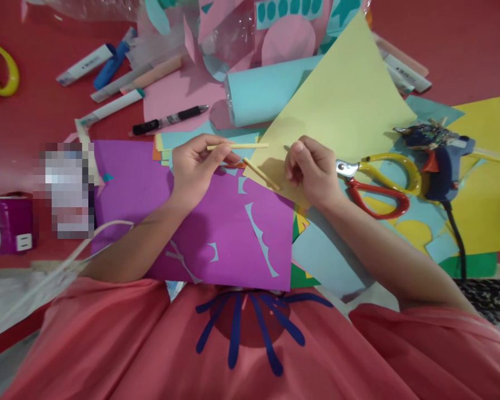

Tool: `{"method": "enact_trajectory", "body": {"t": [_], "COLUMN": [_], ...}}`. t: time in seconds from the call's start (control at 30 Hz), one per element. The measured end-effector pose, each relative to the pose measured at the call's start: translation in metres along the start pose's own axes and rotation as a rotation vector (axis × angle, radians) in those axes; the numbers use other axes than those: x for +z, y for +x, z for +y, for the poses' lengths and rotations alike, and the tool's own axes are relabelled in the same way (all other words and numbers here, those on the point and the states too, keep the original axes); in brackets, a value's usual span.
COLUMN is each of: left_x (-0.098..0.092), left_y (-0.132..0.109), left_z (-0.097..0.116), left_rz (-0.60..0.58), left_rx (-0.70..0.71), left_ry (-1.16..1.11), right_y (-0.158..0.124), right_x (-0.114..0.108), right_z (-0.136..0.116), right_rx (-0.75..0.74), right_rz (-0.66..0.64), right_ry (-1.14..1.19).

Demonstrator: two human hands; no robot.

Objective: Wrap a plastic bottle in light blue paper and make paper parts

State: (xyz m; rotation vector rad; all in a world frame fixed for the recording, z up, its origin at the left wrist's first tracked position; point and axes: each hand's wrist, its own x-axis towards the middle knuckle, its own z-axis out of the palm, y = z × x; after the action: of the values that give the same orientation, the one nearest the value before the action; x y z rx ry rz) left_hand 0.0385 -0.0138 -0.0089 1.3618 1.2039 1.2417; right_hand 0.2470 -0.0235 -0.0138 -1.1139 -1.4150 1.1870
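Note:
Between the thumb and fingers of my left hand (pixel 202 165) is a thin yellow stick (pixel 250 146), lying level and pointing right. A second yellow stick (pixel 261 173) lies slanted just below it, over the edge of the pale yellow sheet (pixel 337 94) and the purple sheet (pixel 233 233). My right hand (pixel 310 166) is closed, with a small dark tip sticking out by its thumb; the rest of that object is hidden in the fingers. Right beside this hand are scissors (pixel 348 168) with one yellow and one red handle loop.
A blue glue gun (pixel 441 161) with a cord lies on papers at the right. Behind my hands are a light blue roll (pixel 273 91), a black pen (pixel 170 119) and several markers (pixel 112 107). A purple pack (pixel 8 225) sits at the far left.

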Motion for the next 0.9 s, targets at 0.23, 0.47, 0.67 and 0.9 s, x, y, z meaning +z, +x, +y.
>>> {"method": "enact_trajectory", "body": {"t": [0.23, 0.47, 0.67, 0.9], "left_x": [-0.009, -0.006, -0.007, -0.007], "left_y": [0.006, 0.006, 0.005, -0.004], "left_z": [-0.009, -0.002, 0.003, 0.008], "left_rz": [0.042, 0.024, 0.004, -0.185], "left_rx": [0.056, 0.033, 0.054, 0.099], "left_ry": [0.090, 0.129, 0.270, 0.462], "right_y": [-0.001, -0.001, -0.002, -0.002], "right_x": [0.000, 0.001, 0.000, 0.001], "right_z": [-0.002, -0.007, -0.014, -0.014], "right_rx": [0.010, 0.059, 0.122, 0.135], "right_rz": [-0.027, -0.041, -0.082, -0.109], "right_ry": [0.054, 0.120, 0.046, 0.049]}}
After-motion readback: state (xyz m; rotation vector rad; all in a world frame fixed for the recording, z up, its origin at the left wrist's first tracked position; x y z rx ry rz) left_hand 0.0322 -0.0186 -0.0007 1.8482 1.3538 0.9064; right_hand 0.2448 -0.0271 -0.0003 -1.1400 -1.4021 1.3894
